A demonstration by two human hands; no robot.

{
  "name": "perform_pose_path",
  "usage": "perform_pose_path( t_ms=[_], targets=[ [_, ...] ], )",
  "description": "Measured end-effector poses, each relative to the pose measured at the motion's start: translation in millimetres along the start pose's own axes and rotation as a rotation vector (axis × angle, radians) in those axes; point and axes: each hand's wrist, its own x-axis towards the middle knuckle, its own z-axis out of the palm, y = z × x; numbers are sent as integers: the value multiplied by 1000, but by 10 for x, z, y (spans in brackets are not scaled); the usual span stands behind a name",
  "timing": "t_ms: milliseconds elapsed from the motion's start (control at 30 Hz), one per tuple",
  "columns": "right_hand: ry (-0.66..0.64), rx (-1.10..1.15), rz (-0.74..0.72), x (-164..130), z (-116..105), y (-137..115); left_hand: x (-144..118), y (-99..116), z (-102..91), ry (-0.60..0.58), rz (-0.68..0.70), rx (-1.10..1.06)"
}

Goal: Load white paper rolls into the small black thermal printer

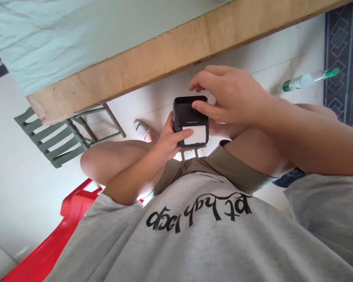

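Nearest, a grey T-shirt [194,243] with black lettering fills the lower view, above khaki shorts [223,166] and bare knees; the person sits on a red plastic chair [61,235], bent forward over the lap.

Between the knees, held up off any surface, is a small black label printer [190,119], boxy, with a white paper roll [196,135] showing in its open lower half and the black lid section above. The left hand [169,143] cups it from the side and below, thumb laid across the white paper and fingers behind the body; its grip is clasped around the printer, seemingly to steady it while the other hand works. The right hand [226,96] comes over from the right, loosely spread, forefinger resting on the lid's edge and the other fingertips arched over the top corner. It touches rather than grasps, its grip unclenched.

Beyond the hands, a foot in a white sandal [142,129] rests on the pale tiled floor [153,105]. Further out stands a wooden surface [170,51] covered by a pale green cloth [76,31], a green slatted chair [55,137] tucked beneath it. Far right, a clear bottle with green cap [310,78] lies on the floor beside a dark patterned rug [339,58].
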Motion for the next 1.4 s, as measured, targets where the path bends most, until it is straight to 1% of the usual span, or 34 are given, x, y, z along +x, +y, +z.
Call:
perform_pose_path(
  t_ms=[100,167,233,333,467,567,667,767,867,967,1067,1267,1400],
  targets=[
    [-97,48,-51,27,108,68,-22,5,3,-29,17,-37],
    [-174,81,-76,41,145,82,-27,-9,2,-20,25,-54],
    [-212,99,-86,45,154,68,-21,-28,-6,0,23,-42],
    [-207,103,-76,25,151,10,2,-41,-36,17,47,0],
    [-118,86,-56,-10,160,-73,24,-1,-73,24,140,-14],
    [-83,97,-60,-5,173,-75,18,56,-33,44,91,-117],
    [-100,106,-89,17,181,-19,19,105,63,126,14,-231],
    [-117,108,-166,23,187,41,48,124,137,205,-77,-280],
    [-173,99,-204,17,189,57,90,101,139,215,-120,-285],
    [-258,66,-168,18,190,29,126,51,97,214,-114,-282],
    [-300,47,-155,26,193,-5,151,1,51,224,-110,-274],
    [-282,52,-165,22,186,-7,168,-50,-3,211,-15,-269],
    [-298,26,-141,17,175,-26,163,-36,13,214,1,-239]
  ],
)
